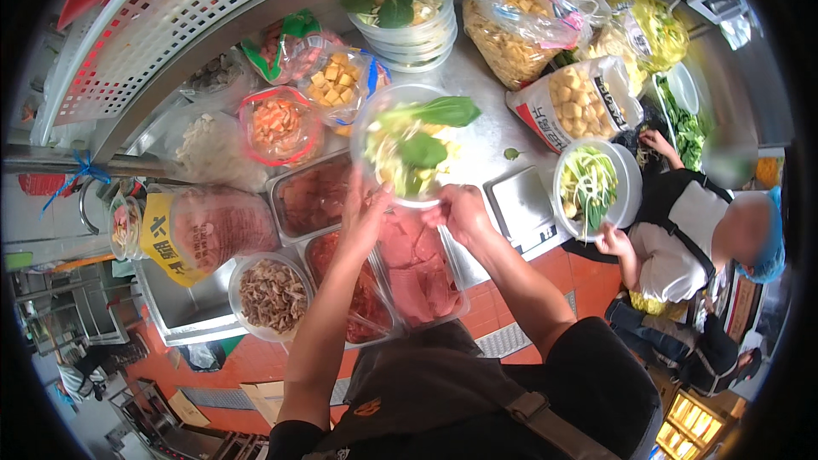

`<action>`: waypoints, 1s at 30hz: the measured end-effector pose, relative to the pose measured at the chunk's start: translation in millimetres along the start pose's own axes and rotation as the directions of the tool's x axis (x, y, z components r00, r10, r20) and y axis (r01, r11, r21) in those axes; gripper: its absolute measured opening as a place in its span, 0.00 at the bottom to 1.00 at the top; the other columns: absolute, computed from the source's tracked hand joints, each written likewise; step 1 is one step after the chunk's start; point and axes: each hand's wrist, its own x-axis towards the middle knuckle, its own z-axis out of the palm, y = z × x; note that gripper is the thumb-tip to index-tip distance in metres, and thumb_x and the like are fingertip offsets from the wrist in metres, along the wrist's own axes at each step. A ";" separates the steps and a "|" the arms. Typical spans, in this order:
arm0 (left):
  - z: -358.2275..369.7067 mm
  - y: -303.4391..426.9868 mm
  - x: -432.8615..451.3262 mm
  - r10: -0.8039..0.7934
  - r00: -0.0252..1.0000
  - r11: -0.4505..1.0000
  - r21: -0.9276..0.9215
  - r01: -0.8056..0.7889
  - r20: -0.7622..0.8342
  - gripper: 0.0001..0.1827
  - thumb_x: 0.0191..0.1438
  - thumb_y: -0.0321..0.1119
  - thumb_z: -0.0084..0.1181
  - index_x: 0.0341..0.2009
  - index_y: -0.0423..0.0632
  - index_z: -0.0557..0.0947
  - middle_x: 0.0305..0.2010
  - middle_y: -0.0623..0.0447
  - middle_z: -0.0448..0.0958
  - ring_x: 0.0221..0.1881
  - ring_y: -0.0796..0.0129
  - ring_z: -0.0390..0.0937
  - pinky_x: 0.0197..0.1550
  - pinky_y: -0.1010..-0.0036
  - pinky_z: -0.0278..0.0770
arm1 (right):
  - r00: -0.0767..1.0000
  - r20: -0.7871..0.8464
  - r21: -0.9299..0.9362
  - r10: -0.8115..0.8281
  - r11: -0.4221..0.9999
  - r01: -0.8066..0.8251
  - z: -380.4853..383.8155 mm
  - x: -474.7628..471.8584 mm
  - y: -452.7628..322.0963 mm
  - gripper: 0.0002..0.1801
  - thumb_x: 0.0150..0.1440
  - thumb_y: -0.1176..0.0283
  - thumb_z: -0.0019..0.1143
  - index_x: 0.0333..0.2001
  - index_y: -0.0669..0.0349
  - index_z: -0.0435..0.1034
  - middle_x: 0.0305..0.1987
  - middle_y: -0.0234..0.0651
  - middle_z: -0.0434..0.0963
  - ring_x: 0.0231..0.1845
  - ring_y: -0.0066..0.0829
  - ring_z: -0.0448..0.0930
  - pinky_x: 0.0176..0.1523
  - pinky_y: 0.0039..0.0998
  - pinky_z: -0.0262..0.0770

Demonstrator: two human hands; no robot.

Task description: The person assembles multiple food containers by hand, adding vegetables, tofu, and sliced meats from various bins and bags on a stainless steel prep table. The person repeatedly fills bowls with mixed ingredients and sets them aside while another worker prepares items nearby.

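Both my hands hold a round translucent plastic bowl [363, 124] over the steel counter, by its near side. Shredded pale vegetables fill it, with bok choy leaves [425, 150] on top. My left hand [367, 201] grips the near left of the rim. At the near right, the fingers of my right hand [465, 212] are curled against the rim. Under the bowl and my forearms stand steel trays of raw meat: pink slices [418, 275], red marinated meat [348, 278], and darker pieces [313, 195].
Stacked vegetable bowls [406, 45] stand behind. Bags of fried tofu cubes [335, 80], orange pieces [276, 121] and tofu puffs [578, 99] surround the work area. A bowl of brown strips [271, 294] sits left. At right, a co-worker [677, 230] holds another vegetable bowl [591, 188] beside a steel lid [527, 204].
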 end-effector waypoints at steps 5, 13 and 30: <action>-31.3 -1.4 -15.1 -0.011 0.951 0.985 -0.168 -0.043 -0.310 0.40 0.56 0.20 0.53 0.74 0.44 0.59 0.51 0.43 0.79 0.38 0.64 0.79 0.35 0.74 0.81 | 0.946 0.257 -0.379 0.198 0.921 -0.090 42.0 -23.5 -43.8 0.27 0.67 0.60 0.57 0.43 0.85 0.71 0.34 0.55 0.84 0.24 0.41 0.86 0.24 0.34 0.86; -90.4 13.5 -79.4 -0.027 0.868 0.968 -0.231 -0.102 -0.496 0.39 0.54 0.23 0.46 0.72 0.41 0.59 0.55 0.38 0.78 0.39 0.54 0.83 0.29 0.65 0.83 | 0.605 0.706 -0.708 -0.367 -0.342 0.618 153.7 118.3 -124.6 0.16 0.60 0.63 0.58 0.30 0.66 0.79 0.30 0.46 0.84 0.33 0.42 0.86 0.38 0.41 0.82; -105.8 27.8 -91.3 0.003 0.871 0.936 -0.305 -0.175 -0.491 0.40 0.56 0.26 0.48 0.74 0.40 0.55 0.55 0.39 0.78 0.40 0.55 0.83 0.29 0.67 0.82 | 0.526 0.823 -0.051 0.216 -0.893 0.447 224.7 228.2 -113.1 0.07 0.53 0.73 0.56 0.36 0.60 0.78 0.43 0.46 0.84 0.45 0.41 0.86 0.44 0.42 0.82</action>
